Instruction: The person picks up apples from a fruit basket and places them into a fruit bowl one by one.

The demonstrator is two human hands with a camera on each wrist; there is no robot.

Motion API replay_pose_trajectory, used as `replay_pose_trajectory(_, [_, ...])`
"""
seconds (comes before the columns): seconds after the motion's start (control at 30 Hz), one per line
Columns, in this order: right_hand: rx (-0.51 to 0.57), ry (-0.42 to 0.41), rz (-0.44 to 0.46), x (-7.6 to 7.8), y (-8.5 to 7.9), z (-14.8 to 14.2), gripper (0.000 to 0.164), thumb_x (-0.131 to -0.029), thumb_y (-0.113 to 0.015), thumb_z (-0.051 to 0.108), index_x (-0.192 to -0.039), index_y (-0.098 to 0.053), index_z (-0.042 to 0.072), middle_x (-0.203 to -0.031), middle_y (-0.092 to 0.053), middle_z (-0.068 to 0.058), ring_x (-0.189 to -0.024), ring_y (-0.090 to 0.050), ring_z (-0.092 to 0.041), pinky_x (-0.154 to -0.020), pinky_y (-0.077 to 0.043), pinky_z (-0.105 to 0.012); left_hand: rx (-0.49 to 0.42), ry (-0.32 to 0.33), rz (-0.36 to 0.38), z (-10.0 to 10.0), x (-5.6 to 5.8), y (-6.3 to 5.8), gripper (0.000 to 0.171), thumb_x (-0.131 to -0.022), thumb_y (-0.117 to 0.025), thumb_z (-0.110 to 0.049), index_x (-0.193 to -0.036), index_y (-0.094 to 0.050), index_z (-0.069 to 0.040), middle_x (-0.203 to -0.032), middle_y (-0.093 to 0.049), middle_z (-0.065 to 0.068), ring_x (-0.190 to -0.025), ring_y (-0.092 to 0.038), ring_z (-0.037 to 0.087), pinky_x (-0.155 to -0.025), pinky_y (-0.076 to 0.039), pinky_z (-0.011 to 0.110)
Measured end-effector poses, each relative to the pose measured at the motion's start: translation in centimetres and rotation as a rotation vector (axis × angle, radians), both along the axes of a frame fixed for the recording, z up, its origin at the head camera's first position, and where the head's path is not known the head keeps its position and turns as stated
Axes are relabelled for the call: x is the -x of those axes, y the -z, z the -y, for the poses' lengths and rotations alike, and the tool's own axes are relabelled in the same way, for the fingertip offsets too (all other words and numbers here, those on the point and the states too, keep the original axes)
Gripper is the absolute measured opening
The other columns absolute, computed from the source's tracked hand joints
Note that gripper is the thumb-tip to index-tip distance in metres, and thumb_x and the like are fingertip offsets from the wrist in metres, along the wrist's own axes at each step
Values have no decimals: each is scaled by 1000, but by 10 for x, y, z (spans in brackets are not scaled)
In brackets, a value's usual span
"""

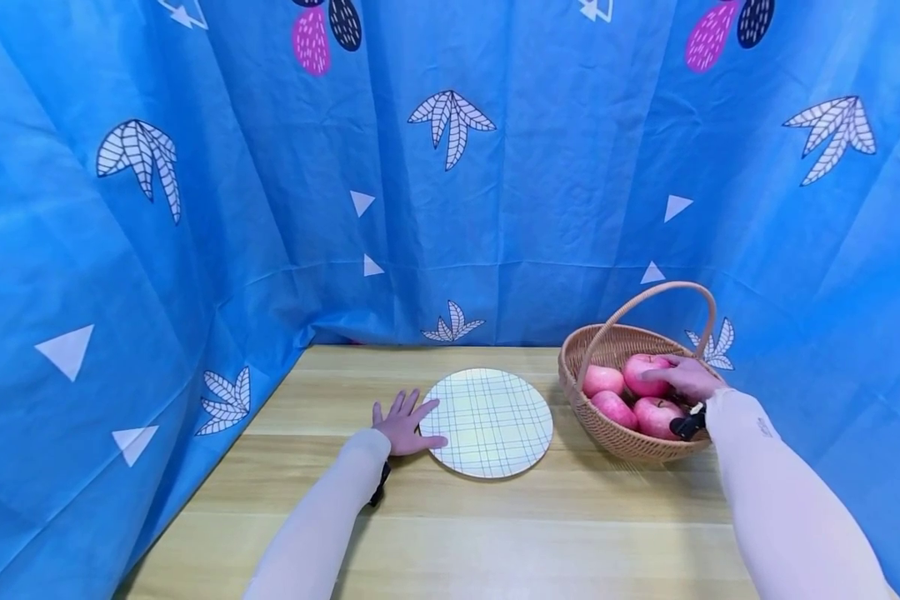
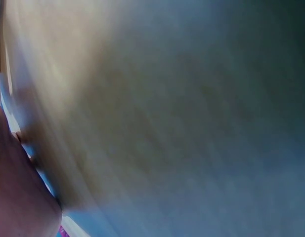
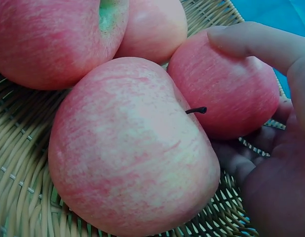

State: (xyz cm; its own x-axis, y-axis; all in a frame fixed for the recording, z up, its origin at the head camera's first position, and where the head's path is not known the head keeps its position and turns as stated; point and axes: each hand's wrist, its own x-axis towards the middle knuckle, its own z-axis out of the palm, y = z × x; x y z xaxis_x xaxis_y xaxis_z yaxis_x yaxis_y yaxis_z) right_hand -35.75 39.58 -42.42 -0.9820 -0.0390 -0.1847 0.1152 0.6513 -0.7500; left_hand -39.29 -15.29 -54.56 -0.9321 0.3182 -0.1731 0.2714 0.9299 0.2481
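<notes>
In the head view my right hand (image 1: 692, 379) reaches into a wicker basket (image 1: 630, 450) and holds a red apple (image 1: 637, 373) at the back. The right wrist view shows the thumb over the top of that apple (image 3: 224, 86), with fingers curled around its far underside. A paler apple (image 3: 132, 153) with a dark stem lies in front of it; several apples share the basket. My left hand (image 1: 403, 427) lies with spread fingers at the left rim of a round checked plate (image 1: 487, 425), thumb and a finger touching the edge. The left wrist view is mostly blurred tabletop.
Everything stands on a light wooden table (image 1: 435, 542). The basket's arched handle (image 1: 663, 287) rises above the apples. A blue patterned curtain (image 1: 495, 208) hangs behind the table and along both sides.
</notes>
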Motion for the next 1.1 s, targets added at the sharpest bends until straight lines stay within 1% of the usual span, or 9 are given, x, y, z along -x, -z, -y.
replay_pose_trajectory(0.1, [-1,13,-3,-4,-3,2,74,-92,-68,53,-144,-48,6,-124,-63,-13,-103,-60,-22,-92,-52,-38,-2,-1,9,0,-3,-1,103,-70,-39,-99,-158,-17,-50,-172,0,1,-157,7,32,-116,11,72])
replay_pose_trajectory(0.33, [189,1,12,-5,-3,-5,73,-93,-70,42,-147,-39,3,-129,-59,-12,-106,-65,-21,-100,-52,-43,-6,6,10,-2,-3,2,103,-69,-38,-100,-158,-16,-51,-172,0,1,-157,7,32,-116,11,72])
replay_pose_trajectory(0.5, [302,6,18,4,1,-16,76,-90,-76,38,-148,-40,5,-120,-60,1,-100,-66,-8,-93,-56,-33,9,2,6,-2,0,7,103,-69,-37,-100,-158,-15,-52,-172,0,0,-157,7,31,-116,11,71])
replay_pose_trajectory(0.57, [336,27,20,5,1,-16,81,-88,-78,36,-151,-38,6,-120,-60,2,-97,-66,-4,-89,-58,-29,8,3,3,-1,1,7,103,-69,-38,-100,-157,-16,-52,-172,0,0,-157,6,31,-116,10,72])
replay_pose_trajectory(0.67, [312,-7,15,1,-4,-13,88,-91,-75,36,-156,-28,1,-131,-55,-12,-99,-63,-4,-91,-57,-29,5,7,5,-1,1,7,104,-68,-38,-100,-157,-16,-52,-172,0,0,-157,6,31,-116,10,72])
replay_pose_trajectory(0.7, [287,2,5,-1,-6,-11,91,-91,-75,37,-157,-26,0,-134,-53,-16,-98,-63,-4,-89,-57,-28,4,9,6,-1,1,7,104,-68,-37,-100,-158,-15,-52,-172,0,0,-157,6,31,-116,10,72])
replay_pose_trajectory(0.8, [224,-8,-17,-6,-13,-6,89,-94,-71,37,-157,-22,-3,-139,-47,-27,-97,-61,-5,-91,-57,-31,4,13,14,-1,0,5,105,-68,-36,-101,-158,-13,-52,-172,2,0,-157,8,31,-116,10,72])
replay_pose_trajectory(0.93, [149,-1,-49,-6,-20,-5,85,-96,-69,36,-157,-24,-3,-143,-43,-32,-96,-58,-1,-89,-56,-28,2,16,0,0,-1,2,104,-69,-37,-100,-158,-14,-51,-172,1,0,-157,7,31,-115,10,73])
replay_pose_trajectory(1.1, [135,-13,-57,-4,-23,-6,84,-97,-67,35,-158,-22,-3,-152,-34,-33,-96,-55,5,-90,-56,-26,4,14,-6,1,-3,-2,103,-70,-39,-99,-158,-15,-51,-172,0,0,-157,6,31,-116,9,73])
